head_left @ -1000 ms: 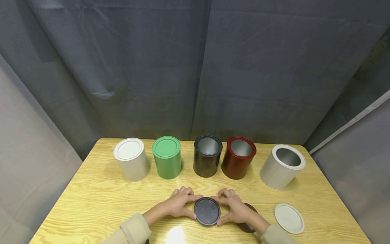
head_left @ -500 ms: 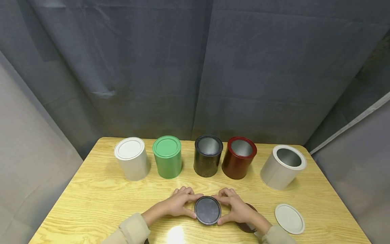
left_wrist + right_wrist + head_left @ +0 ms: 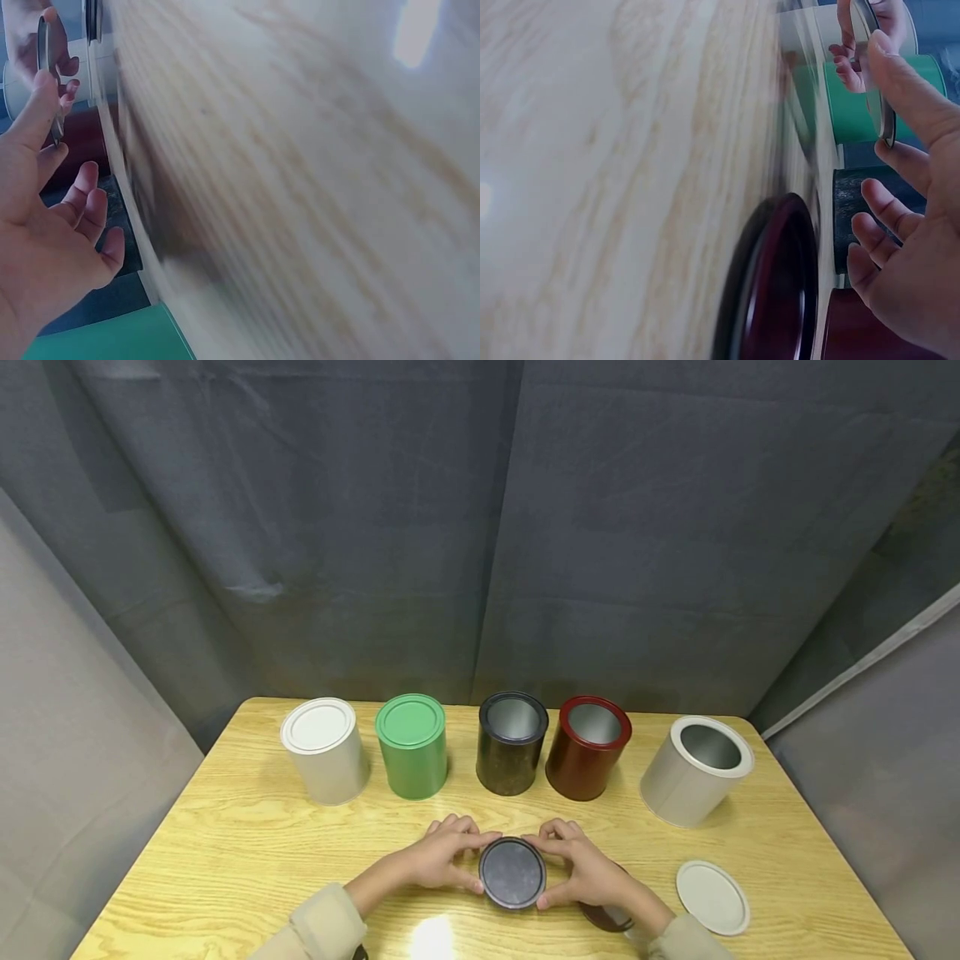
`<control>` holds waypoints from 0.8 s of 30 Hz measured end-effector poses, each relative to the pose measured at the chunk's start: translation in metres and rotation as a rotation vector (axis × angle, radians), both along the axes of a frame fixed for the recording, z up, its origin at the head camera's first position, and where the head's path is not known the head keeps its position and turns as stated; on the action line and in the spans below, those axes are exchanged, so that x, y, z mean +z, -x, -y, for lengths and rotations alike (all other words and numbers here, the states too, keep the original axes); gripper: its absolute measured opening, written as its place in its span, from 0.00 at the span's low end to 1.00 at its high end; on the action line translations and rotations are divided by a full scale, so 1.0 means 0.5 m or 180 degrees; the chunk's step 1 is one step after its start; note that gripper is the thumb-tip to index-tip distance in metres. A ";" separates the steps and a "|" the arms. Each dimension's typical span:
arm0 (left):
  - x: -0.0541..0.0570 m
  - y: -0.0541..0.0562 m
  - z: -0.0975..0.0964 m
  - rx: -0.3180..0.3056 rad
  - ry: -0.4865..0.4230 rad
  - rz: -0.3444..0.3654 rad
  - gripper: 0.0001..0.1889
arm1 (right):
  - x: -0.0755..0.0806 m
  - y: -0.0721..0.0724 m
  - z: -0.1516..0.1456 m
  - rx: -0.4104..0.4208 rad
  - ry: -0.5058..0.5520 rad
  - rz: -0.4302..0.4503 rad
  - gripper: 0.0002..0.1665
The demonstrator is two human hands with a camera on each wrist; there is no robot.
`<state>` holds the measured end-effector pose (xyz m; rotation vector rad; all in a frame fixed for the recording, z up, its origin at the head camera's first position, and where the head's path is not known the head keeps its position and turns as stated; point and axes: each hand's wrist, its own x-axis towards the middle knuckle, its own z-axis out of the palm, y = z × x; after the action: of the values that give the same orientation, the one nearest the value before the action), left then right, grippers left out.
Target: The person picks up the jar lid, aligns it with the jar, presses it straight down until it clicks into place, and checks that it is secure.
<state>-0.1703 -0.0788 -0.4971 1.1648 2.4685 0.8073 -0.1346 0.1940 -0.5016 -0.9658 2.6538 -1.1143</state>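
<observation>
Between my two hands is a round black can lid point(image 3: 512, 872), held level by its rim. My left hand point(image 3: 444, 853) pinches its left side with thumb and index finger. On the other side my right hand point(image 3: 581, 864) pinches it the same way. Both wrist views show the lid point(image 3: 51, 75) edge-on and raised off the table, the other fingers loosely curled beneath. Straight beyond the hands stands an uncovered black can point(image 3: 510, 768). A dark red lid point(image 3: 784, 285) lies on the table under my right wrist, partly hidden by it in the head view.
Left of the black can stand a green can point(image 3: 412, 768) and a white can point(image 3: 330, 768), both lidded. An uncovered dark red can point(image 3: 581, 768) and an uncovered off-white can point(image 3: 678, 785) are to its right. An off-white lid point(image 3: 712, 897) lies flat at the right.
Both hands have moved slightly away from me with the black lid, which looks a little larger. The cans and the other lids stay put.
</observation>
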 end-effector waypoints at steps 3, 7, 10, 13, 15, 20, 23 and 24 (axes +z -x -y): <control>0.002 0.000 0.001 0.0004 -0.0027 0.0004 0.39 | 0.006 -0.001 0.001 -0.0015 0.0011 0.0038 0.46; 0.006 0.000 0.002 0.0002 -0.0058 0.0028 0.40 | 0.012 -0.002 0.002 -0.0034 0.0013 0.0039 0.45; 0.011 0.000 0.003 0.0000 -0.0090 0.0034 0.40 | 0.015 -0.002 0.003 -0.0041 0.0014 0.0017 0.45; 0.015 -0.001 0.004 -0.0004 -0.0111 0.0012 0.39 | 0.018 -0.002 0.003 -0.0045 0.0019 -0.0040 0.45; 0.017 -0.002 0.004 -0.0006 -0.0113 -0.0006 0.39 | 0.020 -0.003 0.004 -0.0049 0.0011 -0.0076 0.45; 0.021 -0.002 0.005 -0.0002 -0.0148 0.0001 0.40 | 0.024 -0.003 0.005 -0.0048 0.0001 -0.0150 0.45; 0.023 -0.002 0.006 0.0005 -0.0180 -0.0001 0.39 | 0.026 -0.003 0.004 -0.0033 0.0027 -0.0141 0.45; 0.024 -0.002 0.006 0.0010 -0.0185 -0.0013 0.39 | 0.027 -0.003 0.004 -0.0030 0.0034 -0.0133 0.45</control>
<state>-0.1694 -0.0819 -0.4854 1.1838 2.4660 0.8840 -0.1332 0.1919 -0.4883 -0.9900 2.6905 -1.1238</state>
